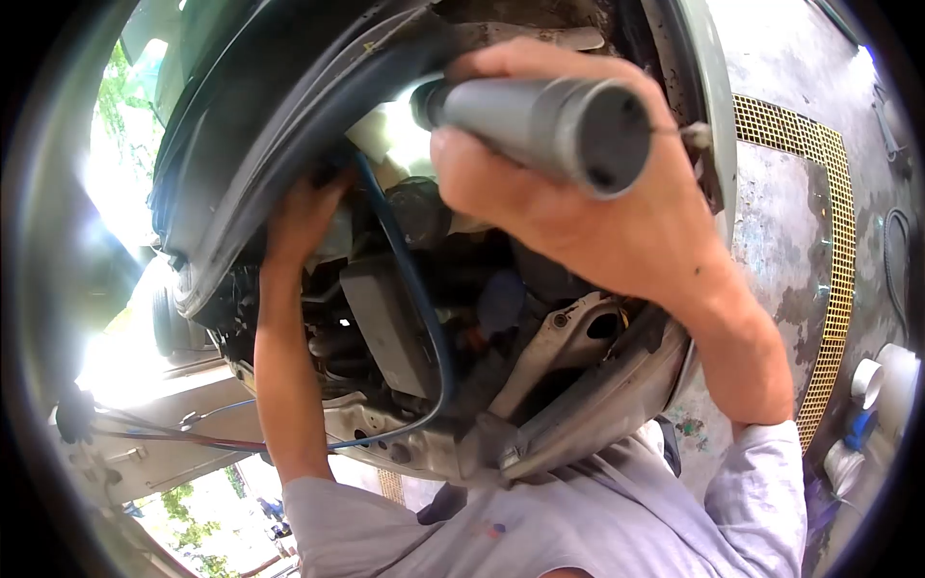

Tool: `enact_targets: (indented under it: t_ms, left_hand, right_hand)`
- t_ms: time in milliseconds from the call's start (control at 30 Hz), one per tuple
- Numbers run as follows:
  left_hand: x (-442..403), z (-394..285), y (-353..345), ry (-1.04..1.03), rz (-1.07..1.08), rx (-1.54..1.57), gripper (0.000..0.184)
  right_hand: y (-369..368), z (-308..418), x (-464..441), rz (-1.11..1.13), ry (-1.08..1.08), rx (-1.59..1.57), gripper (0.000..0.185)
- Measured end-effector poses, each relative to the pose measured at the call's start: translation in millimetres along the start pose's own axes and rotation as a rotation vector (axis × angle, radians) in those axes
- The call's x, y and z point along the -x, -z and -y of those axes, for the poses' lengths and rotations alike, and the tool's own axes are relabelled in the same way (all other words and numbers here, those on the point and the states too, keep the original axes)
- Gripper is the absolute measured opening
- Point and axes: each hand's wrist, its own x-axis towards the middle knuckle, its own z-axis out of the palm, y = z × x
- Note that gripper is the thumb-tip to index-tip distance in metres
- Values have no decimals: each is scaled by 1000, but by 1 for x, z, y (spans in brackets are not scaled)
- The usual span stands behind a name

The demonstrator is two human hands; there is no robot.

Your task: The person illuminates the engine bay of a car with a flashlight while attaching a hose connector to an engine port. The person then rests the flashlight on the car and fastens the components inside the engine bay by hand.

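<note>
A grey cylindrical flashlight (pixel 525 114) is wrapped in the fingers of my right hand (pixel 617 226), close to the camera. Its lit end points down into the car's engine bay, where a bright patch shows. My left hand (pixel 306 217) reaches deep into the bay beside the upper end of a blue hose (pixel 416 289). The fingertips are in shadow, so whether they grip the hose or a dark part there is hidden. From that spot the hose curves down past a grey box-shaped part (pixel 385 323) and out over the front body panel (pixel 424 451).
The raised hood's dark edge (pixel 260 183) arches above my left arm. A metal bracket (pixel 554 337) lies near the front right. On the floor to the right are a yellow grating (pixel 836 212), a dark looped cable (pixel 894 265) and white containers (pixel 896 385).
</note>
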Motion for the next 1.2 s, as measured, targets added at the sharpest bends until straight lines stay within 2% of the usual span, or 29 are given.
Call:
enact_targets:
  t_ms: [100,200,300,400,433,467,533,633,767,867,967,1067,1167,1200]
  left_hand:
    - [0,11,5,-37,1,-288,44]
    - [5,-11,7,125,28,-183,44]
    - [9,-8,4,10,-49,-251,43]
    - [7,-23,1,124,-20,-383,41]
    - [10,-20,-1,16,-38,-355,30]
    - [8,-18,-5,-192,-145,-369,32]
    - [5,-25,-6,-117,-121,-292,32]
    - [-2,-19,-5,-218,-132,-337,33]
    - [-14,-13,-8,-299,-148,-409,38]
    - [-15,-4,-6,-291,-115,-494,36]
    - [-12,-7,-8,-184,-95,-467,32]
    - [-10,-11,-10,-232,-126,-427,27]
    - [-8,-18,-4,-88,-60,-443,32]
    - [2,-15,-1,-164,-100,-469,33]
  right_hand:
    - [-4,6,15,-55,-120,-45,28]
    - [-5,18,39,-160,-318,-409,35]
    - [-10,32,53,-219,-447,-514,44]
    - [-16,31,56,-253,-456,-483,48]
    - [-19,32,54,-285,-412,-423,51]
    - [-21,34,54,-310,-373,-362,54]
    - [-18,34,56,-325,-344,-279,60]
    - [-4,27,68,-257,-367,-228,69]
    - [0,27,73,-259,-332,-72,69]
    - [0,30,74,-259,-342,-25,70]
    - [-5,31,76,-268,-355,-49,73]
    - [-7,35,78,-307,-414,-39,78]
    - [-11,43,75,-325,-500,-47,85]
    - [-13,46,74,-328,-531,-59,87]
